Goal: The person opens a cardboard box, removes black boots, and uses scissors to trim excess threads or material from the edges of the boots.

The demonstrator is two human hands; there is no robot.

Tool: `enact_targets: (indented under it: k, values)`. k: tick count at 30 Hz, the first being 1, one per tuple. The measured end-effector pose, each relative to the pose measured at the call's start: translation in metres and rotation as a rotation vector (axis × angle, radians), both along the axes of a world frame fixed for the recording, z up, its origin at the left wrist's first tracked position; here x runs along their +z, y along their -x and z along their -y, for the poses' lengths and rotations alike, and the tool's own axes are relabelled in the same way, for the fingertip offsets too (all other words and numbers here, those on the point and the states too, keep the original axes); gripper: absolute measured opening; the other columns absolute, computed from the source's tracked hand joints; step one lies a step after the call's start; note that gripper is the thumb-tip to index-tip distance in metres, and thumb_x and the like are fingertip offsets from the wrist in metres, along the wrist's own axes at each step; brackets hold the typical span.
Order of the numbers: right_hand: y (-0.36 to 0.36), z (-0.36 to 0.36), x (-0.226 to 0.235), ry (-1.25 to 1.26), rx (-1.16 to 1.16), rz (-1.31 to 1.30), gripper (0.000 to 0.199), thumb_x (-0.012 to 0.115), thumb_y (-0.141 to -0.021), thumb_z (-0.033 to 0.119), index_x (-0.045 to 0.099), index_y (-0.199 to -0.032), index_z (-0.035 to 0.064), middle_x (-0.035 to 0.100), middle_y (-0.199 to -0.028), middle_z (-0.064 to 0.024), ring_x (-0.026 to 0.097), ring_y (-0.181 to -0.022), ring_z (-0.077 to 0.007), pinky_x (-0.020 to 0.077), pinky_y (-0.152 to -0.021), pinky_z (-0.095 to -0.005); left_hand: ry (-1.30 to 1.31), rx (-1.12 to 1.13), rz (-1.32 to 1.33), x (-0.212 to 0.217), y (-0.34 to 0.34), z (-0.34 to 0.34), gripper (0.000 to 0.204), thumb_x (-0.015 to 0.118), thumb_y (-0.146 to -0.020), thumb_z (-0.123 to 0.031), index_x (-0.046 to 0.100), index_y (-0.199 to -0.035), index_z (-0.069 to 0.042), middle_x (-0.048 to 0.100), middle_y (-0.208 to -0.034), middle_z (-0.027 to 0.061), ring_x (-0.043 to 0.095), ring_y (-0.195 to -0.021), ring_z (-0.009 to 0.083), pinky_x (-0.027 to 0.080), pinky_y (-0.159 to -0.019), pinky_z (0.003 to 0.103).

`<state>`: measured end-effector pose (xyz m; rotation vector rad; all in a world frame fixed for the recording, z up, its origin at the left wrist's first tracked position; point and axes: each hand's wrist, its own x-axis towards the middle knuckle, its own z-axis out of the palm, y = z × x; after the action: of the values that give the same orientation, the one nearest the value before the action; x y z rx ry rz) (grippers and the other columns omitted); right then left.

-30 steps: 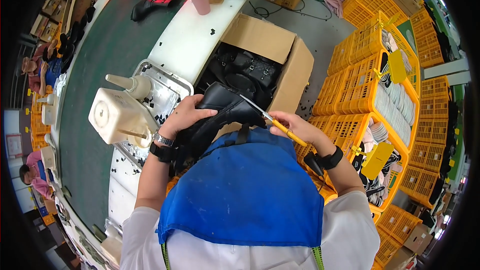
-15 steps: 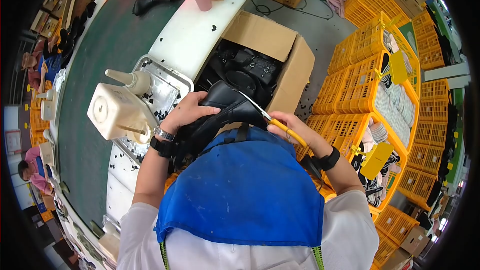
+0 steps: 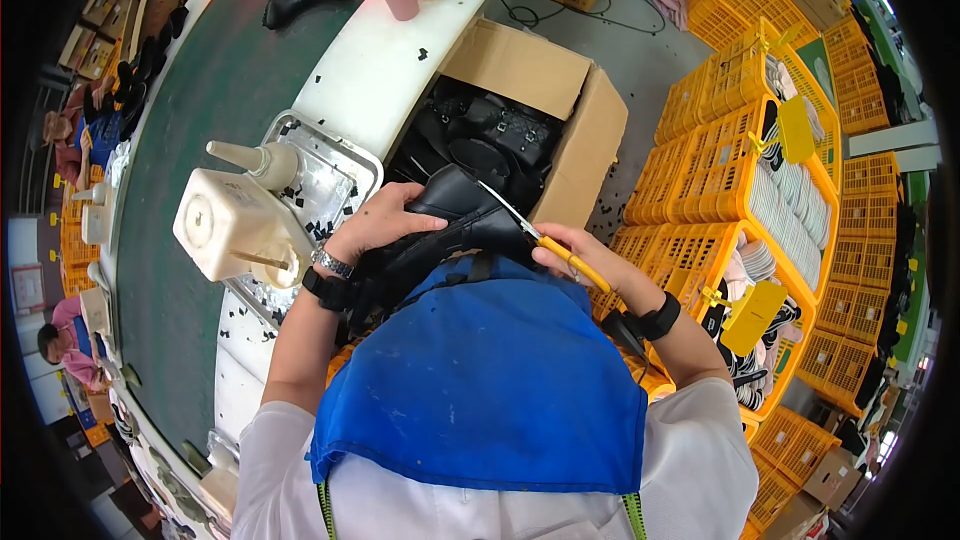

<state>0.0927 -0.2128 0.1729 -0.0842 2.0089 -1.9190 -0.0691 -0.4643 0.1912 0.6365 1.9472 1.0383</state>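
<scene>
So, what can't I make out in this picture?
From the head view:
Left hand: some fingers hidden behind the black boot.
Boot's near side: partly covered by the blue apron.
Cardboard box: bottom hidden under black footwear.
Yellow-handled tool: tip too fine to tell whether it touches the boot.

Black boot (image 3: 475,225), slanted; slender tool (image 3: 555,245), yellow-handled, metal blade overlapping the boot

Sheen against matt

At centre, the boot (image 3: 470,208) looks like smooth, softly shining leather; the tool (image 3: 537,233) pairs shiny metal with smooth plastic. The tray (image 3: 337,148) left of centre is bright metal. Lower middle, the apron (image 3: 480,370) is matt cloth; the carton (image 3: 520,62) at upper centre is dull cardboard.
</scene>
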Motion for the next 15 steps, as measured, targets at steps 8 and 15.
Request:
enact_targets:
  k: [8, 15]
  values:
    - [-0.0037, -0.0029, -0.0008, 0.117, 0.021, 0.217, 0.026, 0.053, -0.088, 0.027, 0.05, -0.104, 0.0067, 0.043, -0.066, 0.0027, 0.041, -0.056, -0.0047, 0.035, -0.049, -0.0189, -0.031, 0.007, 0.031, 0.0003, -0.0006, -0.0025, 0.043, 0.071, -0.071, -0.028, 0.058, -0.092, 0.008, 0.062, -0.075, 0.0105, 0.057, -0.069, 0.0129, 0.045, -0.063, 0.026]
    - [-0.0059, -0.0028, 0.0038, 0.11, 0.037, 0.226, 0.026, 0.053, -0.088, 0.028, 0.05, -0.103, 0.0061, 0.041, -0.062, 0.0037, 0.04, -0.053, -0.004, 0.0332, -0.046, -0.0191, -0.048, 0.013, 0.04, -0.0048, -0.0015, -0.0001, 0.044, 0.071, -0.071, -0.028, 0.058, -0.092, 0.008, 0.062, -0.077, 0.0105, 0.057, -0.071, 0.0124, 0.045, -0.064, 0.026]
